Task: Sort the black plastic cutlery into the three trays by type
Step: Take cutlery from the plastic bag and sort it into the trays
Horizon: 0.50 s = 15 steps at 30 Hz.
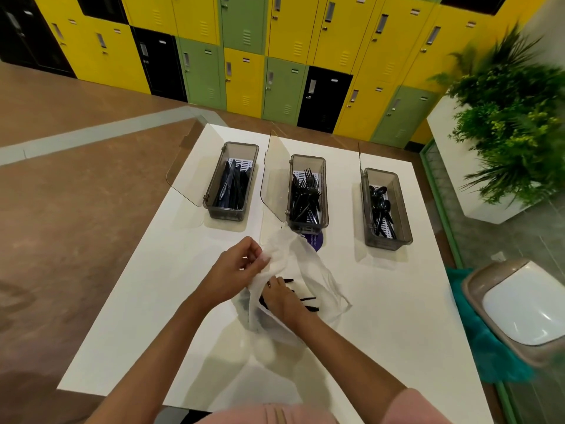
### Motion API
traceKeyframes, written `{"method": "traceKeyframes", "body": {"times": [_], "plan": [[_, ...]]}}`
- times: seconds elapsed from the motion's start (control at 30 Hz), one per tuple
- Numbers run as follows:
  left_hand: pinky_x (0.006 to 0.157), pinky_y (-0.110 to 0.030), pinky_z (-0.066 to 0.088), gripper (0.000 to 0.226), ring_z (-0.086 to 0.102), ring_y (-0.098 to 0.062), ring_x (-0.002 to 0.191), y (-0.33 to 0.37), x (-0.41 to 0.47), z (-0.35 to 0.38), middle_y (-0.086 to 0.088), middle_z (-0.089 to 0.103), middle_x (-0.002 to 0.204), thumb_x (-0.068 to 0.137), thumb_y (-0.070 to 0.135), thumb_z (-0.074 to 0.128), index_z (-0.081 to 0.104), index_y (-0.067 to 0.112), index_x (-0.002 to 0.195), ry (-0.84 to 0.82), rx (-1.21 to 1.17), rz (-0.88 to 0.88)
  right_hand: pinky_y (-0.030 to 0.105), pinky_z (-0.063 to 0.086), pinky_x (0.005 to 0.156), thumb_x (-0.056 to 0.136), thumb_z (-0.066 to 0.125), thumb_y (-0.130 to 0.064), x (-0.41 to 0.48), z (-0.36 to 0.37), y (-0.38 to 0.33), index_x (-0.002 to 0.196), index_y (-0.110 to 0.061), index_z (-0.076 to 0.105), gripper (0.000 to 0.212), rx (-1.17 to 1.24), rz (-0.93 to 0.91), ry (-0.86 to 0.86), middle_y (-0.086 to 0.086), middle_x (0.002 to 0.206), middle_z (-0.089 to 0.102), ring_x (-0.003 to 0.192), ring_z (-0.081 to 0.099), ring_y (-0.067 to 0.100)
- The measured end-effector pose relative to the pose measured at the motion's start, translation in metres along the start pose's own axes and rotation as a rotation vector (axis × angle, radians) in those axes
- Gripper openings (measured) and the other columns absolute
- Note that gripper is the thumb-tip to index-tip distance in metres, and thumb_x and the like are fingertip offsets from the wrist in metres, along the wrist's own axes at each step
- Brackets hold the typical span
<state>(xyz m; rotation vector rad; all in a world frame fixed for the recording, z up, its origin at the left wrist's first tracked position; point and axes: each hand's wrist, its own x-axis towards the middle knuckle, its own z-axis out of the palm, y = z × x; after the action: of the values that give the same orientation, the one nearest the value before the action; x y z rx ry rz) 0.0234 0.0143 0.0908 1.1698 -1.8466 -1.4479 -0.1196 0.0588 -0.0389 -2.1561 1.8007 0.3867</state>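
Thin white plastic bag [305, 264] on white counter [397, 316]. Left grip [241, 264] pinches its raised edge. Right grip [281, 296] inside bag, clench not discernible. Loose black plastic cutlery [308, 299] inside bag. Beyond bag, smoky rectangular knife tray [214, 185], fork tray [324, 194], spoon tray [403, 206].

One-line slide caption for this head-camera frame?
Left hand holds a white plastic bag open, right hand reaches in for black cutlery; knife tray, fork tray and spoon tray stand beyond.

Smoky plastic trays [215, 179]; translucent plastic bag [318, 270]; matt white table [397, 301].
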Motion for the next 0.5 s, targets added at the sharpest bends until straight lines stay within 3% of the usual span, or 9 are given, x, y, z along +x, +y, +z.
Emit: {"method": "traceKeyframes", "body": {"times": [0.1,0.2,0.23,0.27,0.3,0.37,0.5], "plan": [[0.050,-0.018,0.043,0.018,0.050,-0.006,0.057,0.001,0.002,-0.004,0.014,0.055,0.063,0.090,0.025,0.062,0.051,0.015,0.079,-0.005,-0.021,-0.004,0.019,0.049,0.061,0.062,0.075,-0.023,-0.007,0.002,-0.006,0.085,-0.019,0.073,0.023,0.003,0.022,0.060,-0.006,0.075,0.063,0.067,0.059,0.009],[0.049,-0.021,0.043,0.018,0.049,-0.010,0.058,0.002,0.005,-0.007,0.013,0.054,0.063,0.090,0.023,0.061,0.051,0.009,0.083,-0.009,-0.027,-0.020,0.010,0.033,0.051,0.049,0.079,-0.042,-0.008,-0.002,-0.003,0.087,-0.022,0.052,0.050,0.227,0.034,-0.006,-0.015,0.063,0.057,0.055,0.054,0.000],[0.050,-0.021,0.043,0.018,0.049,-0.010,0.058,0.003,0.006,-0.008,0.012,0.054,0.064,0.091,0.021,0.061,0.052,0.008,0.084,-0.014,-0.025,-0.022,0.007,0.026,0.052,0.056,0.072,-0.048,-0.011,-0.007,-0.001,0.091,-0.027,0.043,0.050,0.387,0.065,-0.005,-0.017,0.066,0.059,0.057,0.056,-0.004],[0.050,-0.020,0.043,0.017,0.049,-0.011,0.059,0.003,0.006,-0.008,0.009,0.053,0.066,0.091,0.020,0.060,0.052,0.006,0.085,-0.020,-0.019,-0.025,0.006,0.032,0.059,0.070,0.066,-0.043,-0.015,-0.021,-0.008,0.097,-0.024,0.043,0.040,0.458,0.155,0.021,-0.014,0.079,0.064,0.069,0.061,-0.001],[0.050,-0.019,0.042,0.016,0.050,-0.012,0.061,0.004,0.007,-0.009,0.005,0.053,0.068,0.091,0.019,0.060,0.052,0.005,0.086,-0.025,-0.008,-0.028,0.013,0.043,0.074,0.086,0.060,-0.028,-0.015,-0.014,-0.008,0.108,-0.016,0.046,0.029,0.405,0.181,0.051,-0.001,0.098,0.064,0.089,0.063,0.010],[0.052,-0.018,0.042,0.014,0.050,-0.014,0.064,0.003,0.008,-0.011,0.003,0.054,0.071,0.092,0.018,0.059,0.053,0.006,0.087,-0.033,0.025,-0.032,0.035,0.044,0.092,0.093,0.054,-0.021,-0.016,-0.011,-0.007,0.122,-0.005,0.044,0.035,0.462,0.129,0.008,0.012,0.120,0.054,0.110,0.053,0.028],[0.054,-0.020,0.042,0.009,0.050,-0.016,0.065,-0.003,0.012,-0.018,0.002,0.054,0.073,0.092,0.016,0.058,0.053,0.010,0.087,-0.041,0.097,-0.035,0.037,0.043,0.086,0.088,0.058,-0.036,-0.029,-0.034,-0.004,0.114,-0.010,0.044,0.039,0.625,0.180,0.010,0.008,0.115,0.055,0.102,0.053,0.028]]}}
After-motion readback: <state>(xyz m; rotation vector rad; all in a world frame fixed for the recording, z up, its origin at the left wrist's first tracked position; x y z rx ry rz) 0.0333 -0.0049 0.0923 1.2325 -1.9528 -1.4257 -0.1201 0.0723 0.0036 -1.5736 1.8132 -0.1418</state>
